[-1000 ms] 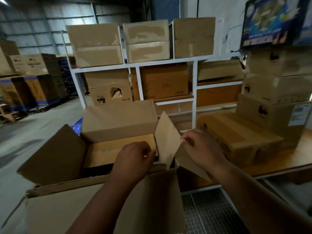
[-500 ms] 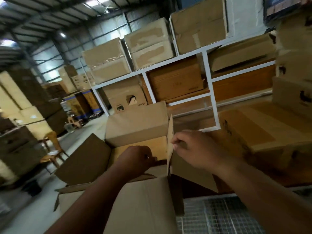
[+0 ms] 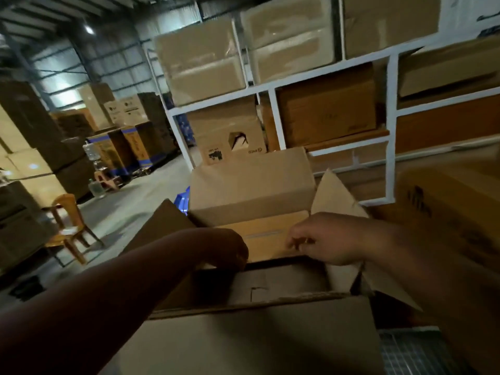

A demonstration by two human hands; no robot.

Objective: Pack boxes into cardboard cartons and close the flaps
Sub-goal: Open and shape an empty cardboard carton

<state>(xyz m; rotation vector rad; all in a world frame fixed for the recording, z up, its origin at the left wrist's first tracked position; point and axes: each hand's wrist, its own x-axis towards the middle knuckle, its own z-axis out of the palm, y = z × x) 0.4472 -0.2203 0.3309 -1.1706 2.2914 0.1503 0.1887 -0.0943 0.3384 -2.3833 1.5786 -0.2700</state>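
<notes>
An open cardboard carton (image 3: pixel 257 339) stands right in front of me, its far flap (image 3: pixel 251 185) upright and its left flap (image 3: pixel 162 228) spread outward. A lighter brown box (image 3: pixel 270 235) lies inside, top showing. My left hand (image 3: pixel 227 247) reaches into the carton at the box's near edge. Its fingers curl downward and the tips are hidden. My right hand (image 3: pixel 324 242), blurred, is at the carton's right side with curled fingers holding the right flap (image 3: pixel 332 193), which sticks up behind it.
A white rack (image 3: pixel 273 123) full of brown cartons stands behind. A large closed carton (image 3: pixel 443 212) sits at the right on the bench. Stacked boxes, a wooden chair (image 3: pixel 69 226) and concrete floor lie to the left. Metal mesh (image 3: pixel 411 353) shows at lower right.
My view has swung left and closer. My right hand moved left and down, bending the right flap inward over the carton. My left hand stays at the box's near edge.
</notes>
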